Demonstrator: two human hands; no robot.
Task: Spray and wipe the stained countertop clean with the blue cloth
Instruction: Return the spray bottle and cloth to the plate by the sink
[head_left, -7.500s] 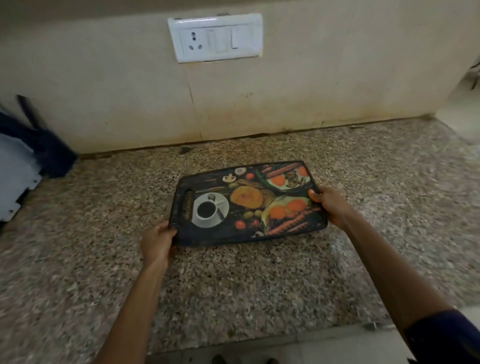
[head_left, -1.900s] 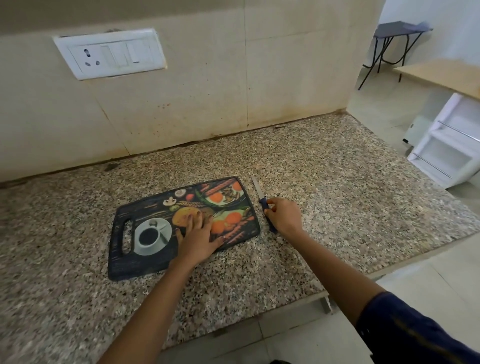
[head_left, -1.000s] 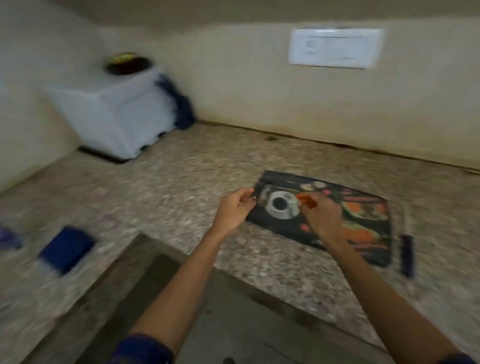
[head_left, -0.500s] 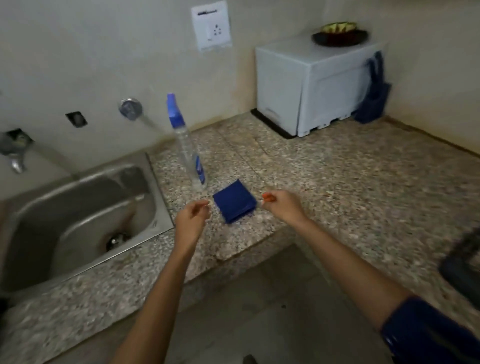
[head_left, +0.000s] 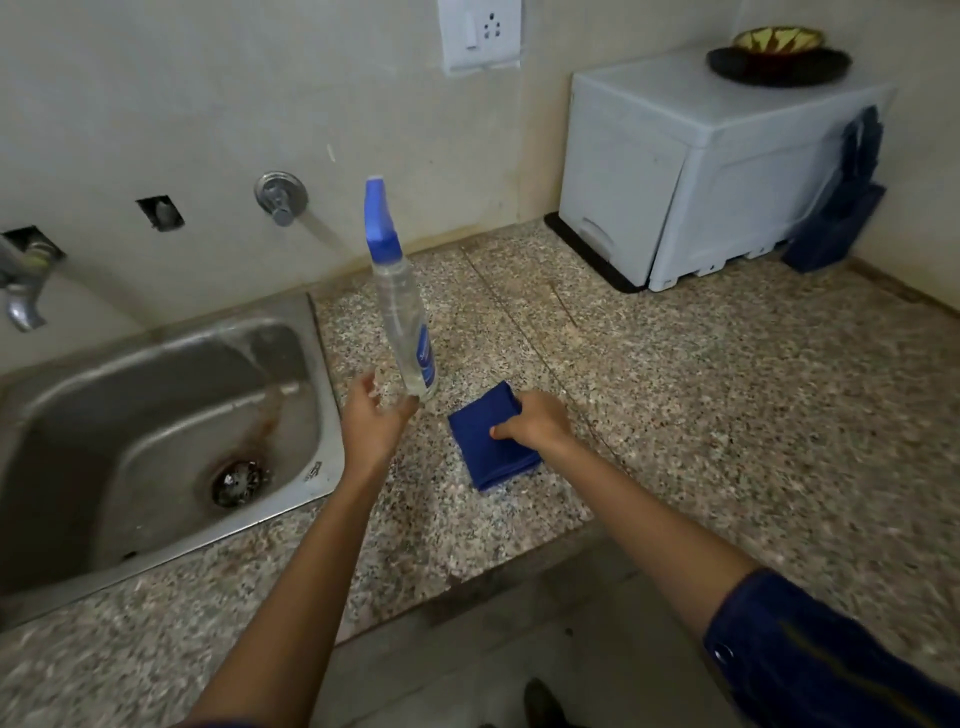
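Early: nothing sprayed or wiped. Right hand (head_left: 535, 423) pinches cloth (head_left: 491, 441) (flat on counter (head_left: 727, 395)); left hand (head_left: 376, 415) open, empty, bottle (head_left: 402, 312) at its 1 o'clock.

Home kitchen: sink (head_left: 156, 415), granite countertop (head_left: 727, 389).

Open countertop (head_left: 727, 395) right of cloth (head_left: 483, 452)

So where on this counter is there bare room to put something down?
Widest bare granite countertop: right of the blue cloth, in front of the white appliance. A narrower strip runs along the front edge below the sink. It is crowded around the spray bottle, where left hand and right hand work.
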